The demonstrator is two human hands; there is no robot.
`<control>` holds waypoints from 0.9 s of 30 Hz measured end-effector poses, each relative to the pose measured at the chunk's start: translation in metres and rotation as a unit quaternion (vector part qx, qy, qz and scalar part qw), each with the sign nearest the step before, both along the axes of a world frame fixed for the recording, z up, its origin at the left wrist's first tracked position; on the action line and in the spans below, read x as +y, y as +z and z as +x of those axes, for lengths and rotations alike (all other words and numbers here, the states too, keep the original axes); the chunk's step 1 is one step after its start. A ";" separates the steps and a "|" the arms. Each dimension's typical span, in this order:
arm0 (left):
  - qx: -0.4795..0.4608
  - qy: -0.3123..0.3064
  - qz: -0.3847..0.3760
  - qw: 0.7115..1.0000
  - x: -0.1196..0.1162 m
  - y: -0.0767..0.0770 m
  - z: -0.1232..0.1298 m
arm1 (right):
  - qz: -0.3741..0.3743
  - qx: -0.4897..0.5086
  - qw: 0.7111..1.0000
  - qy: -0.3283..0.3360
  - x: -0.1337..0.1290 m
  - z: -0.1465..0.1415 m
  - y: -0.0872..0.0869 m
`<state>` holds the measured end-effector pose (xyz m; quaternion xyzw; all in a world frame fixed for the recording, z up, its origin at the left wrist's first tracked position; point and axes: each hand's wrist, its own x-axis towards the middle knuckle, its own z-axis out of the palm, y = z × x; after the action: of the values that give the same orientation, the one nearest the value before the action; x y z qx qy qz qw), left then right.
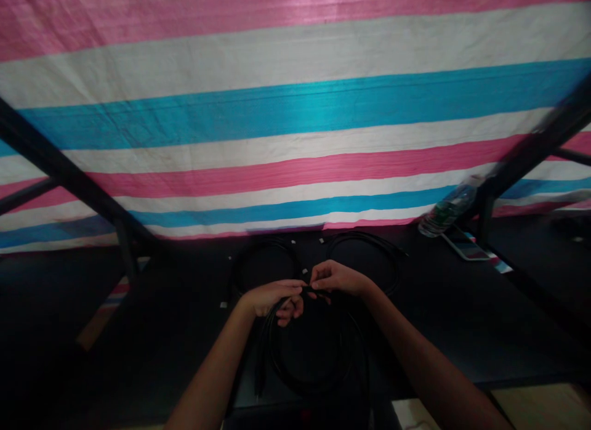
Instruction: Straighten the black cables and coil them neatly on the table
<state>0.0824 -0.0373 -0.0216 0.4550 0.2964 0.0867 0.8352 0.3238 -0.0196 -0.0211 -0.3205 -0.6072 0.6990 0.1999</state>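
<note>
the left hand (pixel 272 297) is curled around a coil (pixel 314 356) of black cable that hangs below both hands. the right hand (pixel 337 279) pinches the same cable at the left fingertips. two more coils (pixel 364 245) lie just beyond the hands; a bottle (pixel 450 208) lies far right.

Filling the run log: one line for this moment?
left hand: grips black coiled cable | right hand: pinches same cable | surface: dark table

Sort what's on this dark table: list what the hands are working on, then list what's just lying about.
In hand:
left hand and right hand, gripping the coiled black cable

Lying about:
two black cable loops behind
clear plastic water bottle
flat phone
black table
</note>
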 end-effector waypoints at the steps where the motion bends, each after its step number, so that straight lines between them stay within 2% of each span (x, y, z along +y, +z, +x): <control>1: 0.001 0.024 0.014 1.000 0.000 -0.001 0.002 | 0.004 -0.002 1.000 -0.007 0.001 0.001 0.000; 4: 0.002 0.086 0.039 0.996 0.001 0.000 0.008 | 0.011 -0.008 1.000 -0.017 0.005 0.004 -0.001; 7: 0.003 0.119 0.050 0.992 0.001 0.003 0.012 | 0.010 -0.003 1.000 -0.017 0.005 0.006 0.001; 12: 0.010 0.130 0.058 0.990 -0.001 0.008 0.013 | -0.008 0.031 0.999 -0.025 0.002 0.005 0.003; 16: 0.021 0.120 0.075 0.990 0.000 0.006 0.011 | 0.001 0.069 0.994 -0.087 0.003 0.011 0.002; 21: 0.005 0.133 0.094 0.987 0.001 0.000 0.011 | 0.062 0.048 0.989 -0.122 0.008 0.012 0.000; 27: -0.029 0.165 0.068 0.984 0.002 -0.001 0.011 | 0.182 0.000 0.975 -0.126 0.006 -0.008 -0.004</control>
<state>0.0937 -0.0352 -0.0225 0.4531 0.3369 0.2563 0.7845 0.3158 -0.0134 -0.0251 -0.3527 -0.6789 0.5459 0.3415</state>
